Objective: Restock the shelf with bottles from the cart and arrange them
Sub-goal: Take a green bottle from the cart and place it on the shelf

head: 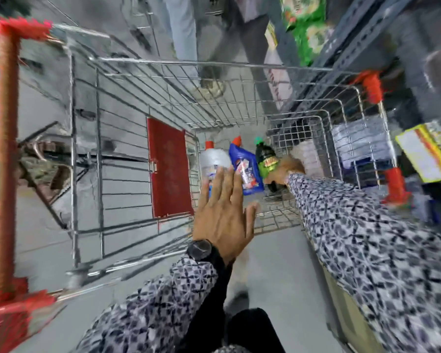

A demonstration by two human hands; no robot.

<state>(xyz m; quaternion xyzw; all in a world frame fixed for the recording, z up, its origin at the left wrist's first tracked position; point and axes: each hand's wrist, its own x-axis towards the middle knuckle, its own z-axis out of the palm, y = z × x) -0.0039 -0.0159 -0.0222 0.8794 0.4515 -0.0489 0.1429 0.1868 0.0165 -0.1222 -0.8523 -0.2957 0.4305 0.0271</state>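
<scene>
Three bottles stand at the bottom of the wire cart [143, 62]: a white bottle [212, 159] with a red cap, a blue bottle [243, 164] with a red cap, and a dark bottle [265, 157] with a green cap. My right hand [287, 170] reaches deep into the cart and is closed around the dark bottle's lower body. My left hand [224, 215] hovers flat above the cart with fingers spread, holding nothing, its fingertips in front of the white bottle. A black watch sits on that wrist. The frame is motion-blurred.
The cart has a red handle [4, 149] at left and a red flap [169, 168] inside. A dark metal shelf [367, 42] with green packets [306, 26] stands at right. Another person's legs [186, 34] are beyond the cart. A yellow box [425, 154] sits on the lower right.
</scene>
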